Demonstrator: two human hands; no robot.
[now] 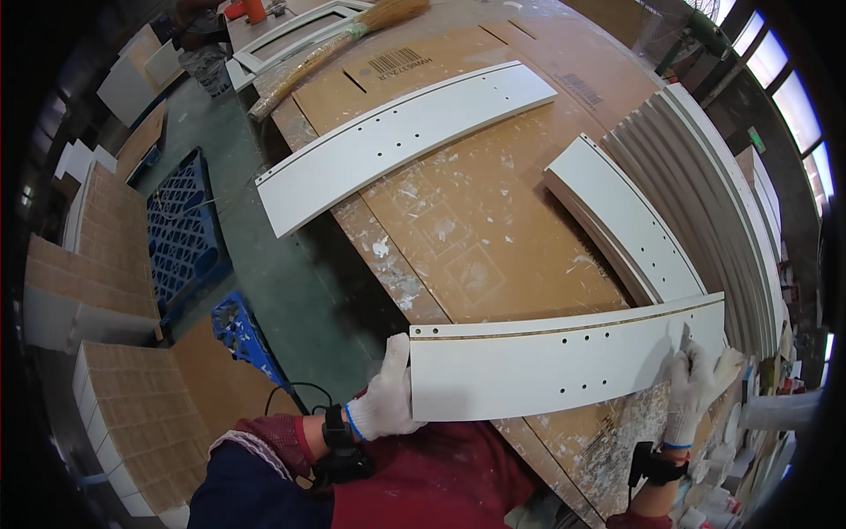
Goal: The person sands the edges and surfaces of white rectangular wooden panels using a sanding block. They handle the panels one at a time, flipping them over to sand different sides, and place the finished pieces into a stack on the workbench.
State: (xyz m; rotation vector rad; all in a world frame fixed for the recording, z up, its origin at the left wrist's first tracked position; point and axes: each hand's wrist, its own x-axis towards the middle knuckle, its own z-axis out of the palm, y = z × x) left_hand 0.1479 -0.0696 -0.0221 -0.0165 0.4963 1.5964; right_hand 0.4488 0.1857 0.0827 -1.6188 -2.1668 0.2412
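A long white panel (502,370) with a slim brown groove along its far edge and several drilled holes lies across in front of me, at the table's near edge. My left hand (386,398), in a white knit glove, grips its left end, thumb up along the end edge. At the right end is my gloved right hand (692,388), with fingers on the panel's face and a yellowish part by the corner; its far fingers are partly hidden. A similar drilled panel (405,123) rests farther off, overhanging the table's left edge.
Right of the cardboard-covered table (467,238) middle lies a short stack of white panels (630,216), beside a taller leaning stack (705,194). A straw broom (352,35) and white frame (291,40) lie at the far end. Blue pallets (185,220) and stacked boards (132,414) stand left.
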